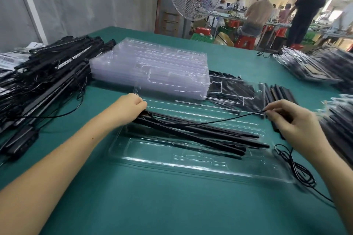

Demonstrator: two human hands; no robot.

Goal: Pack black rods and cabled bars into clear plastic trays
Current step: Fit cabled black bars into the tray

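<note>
- Slim, glossy black rods [200, 135] lie slantwise across the clear moulded tray [172, 162], not yet seated in its grooves.
- Left hand [131, 105] curls round their left ends; right hand [290, 118] pinches a thin cable [229, 119] taut.
- Plenty left, I'd say: tangled cabled bars [47, 74] piled left, empty trays [152, 63] stacked behind.

Black rods [210, 136] slant across the clear tray [172, 166] from my left hand [133, 104]; their cable [219, 121], I think, reaches my right hand [286, 118].
</note>
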